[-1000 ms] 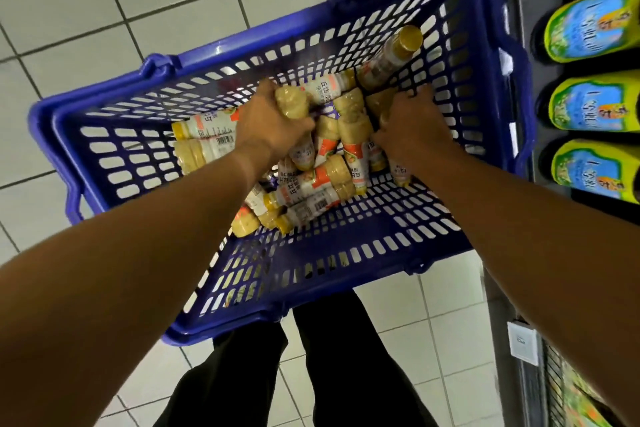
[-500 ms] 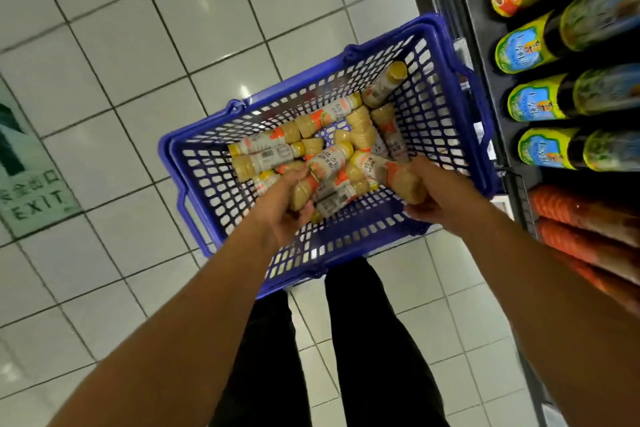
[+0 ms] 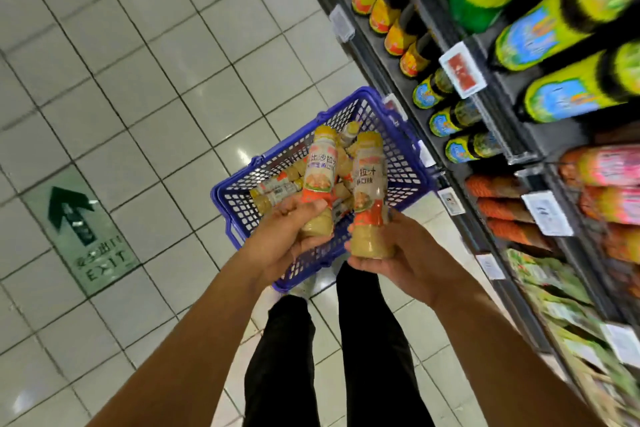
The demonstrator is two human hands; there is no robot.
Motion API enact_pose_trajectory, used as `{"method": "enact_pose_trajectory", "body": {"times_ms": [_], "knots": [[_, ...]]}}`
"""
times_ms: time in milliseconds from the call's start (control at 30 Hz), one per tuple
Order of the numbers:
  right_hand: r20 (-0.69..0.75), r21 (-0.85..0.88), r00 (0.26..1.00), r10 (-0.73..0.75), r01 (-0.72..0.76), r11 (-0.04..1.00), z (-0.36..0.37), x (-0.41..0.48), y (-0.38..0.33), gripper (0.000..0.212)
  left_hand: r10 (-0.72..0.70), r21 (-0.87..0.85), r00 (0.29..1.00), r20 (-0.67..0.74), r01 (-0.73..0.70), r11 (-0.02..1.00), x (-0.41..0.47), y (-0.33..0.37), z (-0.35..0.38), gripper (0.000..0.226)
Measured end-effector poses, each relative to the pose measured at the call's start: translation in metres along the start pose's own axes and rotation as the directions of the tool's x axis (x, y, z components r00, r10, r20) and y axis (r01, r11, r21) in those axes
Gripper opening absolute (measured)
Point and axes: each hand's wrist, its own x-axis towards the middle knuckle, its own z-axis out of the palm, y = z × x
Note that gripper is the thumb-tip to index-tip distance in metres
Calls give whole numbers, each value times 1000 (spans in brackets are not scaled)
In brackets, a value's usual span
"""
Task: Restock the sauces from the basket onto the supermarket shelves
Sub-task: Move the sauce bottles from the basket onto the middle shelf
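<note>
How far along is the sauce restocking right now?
Done: none visibly shelved. In hand: the left hand grips one sauce bottle, the right hand a second bottle, above the blue basket. Left: both must reach the shelves, plus several bottles lying in the basket.

Pale square tiles cover the floor (image 3: 149,55), dark lines between them, with a glint of light (image 3: 242,152) on one. A green exit sign (image 3: 81,232) with an arrow is stuck near the floor's left edge. Dark shelves (image 3: 554,140) run along the right, with price tags (image 3: 462,70) on their front edges.

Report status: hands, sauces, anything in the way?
Left hand grips one sauce bottle, right hand a second bottle. More in basket. Nothing blocking shelves.
</note>
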Motion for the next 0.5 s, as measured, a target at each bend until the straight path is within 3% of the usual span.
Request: {"method": "enact_pose_trajectory", "body": {"times_ms": [100, 200, 367, 500], "knots": [[57, -76, 977, -206, 210, 975, 35, -43, -9, 36, 101, 50, 989, 111, -108, 993, -38, 23, 20, 46], [-32, -195, 916, -399, 386, 902, 65, -85, -19, 37, 196, 96, 962, 191, -217, 971, -74, 44, 46, 38], [-186, -195, 762, -621, 591, 783, 96, -160, -37, 18, 308, 136, 894, 326, -367, 920, -133, 73, 98, 44], [-235, -213, 644, -728, 696, 685, 104, -227, -52, 30, 351, 153, 820, 452, -459, 875, -183, 89, 147, 47]]}}
